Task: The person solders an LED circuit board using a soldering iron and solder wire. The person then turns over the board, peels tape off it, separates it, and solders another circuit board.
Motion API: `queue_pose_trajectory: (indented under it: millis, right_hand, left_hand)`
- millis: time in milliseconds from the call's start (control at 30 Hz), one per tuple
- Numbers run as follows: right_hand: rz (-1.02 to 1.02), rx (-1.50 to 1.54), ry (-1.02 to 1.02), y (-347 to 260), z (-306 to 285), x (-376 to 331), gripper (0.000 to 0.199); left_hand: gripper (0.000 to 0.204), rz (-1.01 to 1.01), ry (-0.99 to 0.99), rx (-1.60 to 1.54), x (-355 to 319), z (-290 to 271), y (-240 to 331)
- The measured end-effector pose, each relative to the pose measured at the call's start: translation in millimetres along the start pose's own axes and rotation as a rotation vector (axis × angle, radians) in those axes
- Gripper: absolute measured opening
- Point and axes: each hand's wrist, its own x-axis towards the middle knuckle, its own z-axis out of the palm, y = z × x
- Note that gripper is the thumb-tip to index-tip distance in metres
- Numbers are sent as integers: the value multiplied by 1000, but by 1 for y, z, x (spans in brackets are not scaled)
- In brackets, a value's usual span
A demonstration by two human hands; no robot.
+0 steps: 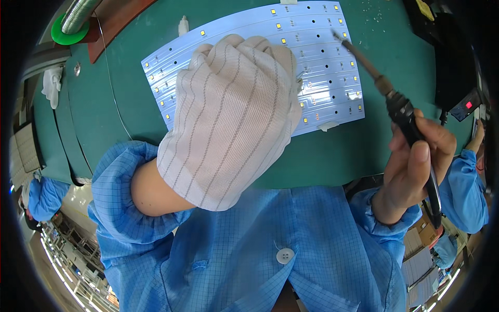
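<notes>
My right hand (418, 161) is bare and wraps round the black handle of a soldering iron (403, 112). Its tip points up and left, over the right part of a white LED board (332, 112). The board is a curved sheet with rows of small yellow LEDs. Over its middle my left hand (236, 114), in a white striped glove, is closed with the knuckles up. Its fingertips are hidden beneath the hand. A small bit of metal shows at the glove's right edge, too small to name.
A solder wire spool (73, 31) with a green rim stands at the far left, its wire trailing over the green mat (322, 161). At the right is a black box with a red display (468, 105). White clips (183, 25) sit at the board's edge. Co-workers' blue sleeves (462, 192) show at both sides.
</notes>
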Motion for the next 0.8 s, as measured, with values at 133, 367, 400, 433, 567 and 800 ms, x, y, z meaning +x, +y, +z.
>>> queue_pose_trajectory:
  millis: [133, 367, 400, 433, 567, 800]
  right_hand:
    - [-89, -325, 15, 3, -5, 13, 35]
    - [-127, -654, -47, 25, -5, 64, 32]
    - [-83, -673, -61, 27, -7, 64, 29]
    - [-81, -664, -67, 23, -5, 61, 29]
    - [-205, -587, 211, 7, -7, 40, 24]
    - [-27, -2, -12, -12, -5, -8, 30]
  left_hand:
    - [17, 23, 68, -170, -8, -11, -1]
    - [14, -59, -152, -149, -8, -25, 8]
    - [13, -226, -79, -364, -7, -26, 13]
    - [12, -397, -13, -580, -9, -27, 13]
    - [13, -74, -42, -106, -16, -18, 2]
    - [23, -19, -155, -74, -11, -24, 10]
